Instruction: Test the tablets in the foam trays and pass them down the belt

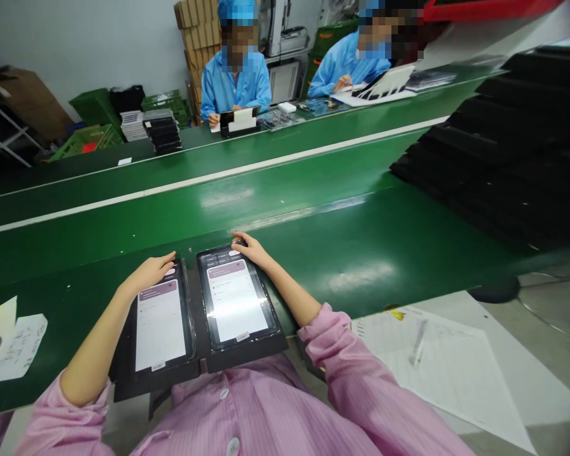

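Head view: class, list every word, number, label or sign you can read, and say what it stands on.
No text can be read.
Left tablet, under the left hand: screen lines too blurred.
Right tablet, under the right hand: blurred too, partly lost in glare.
Paper slips on the bench: writing too small.
White sheet: print too faint.
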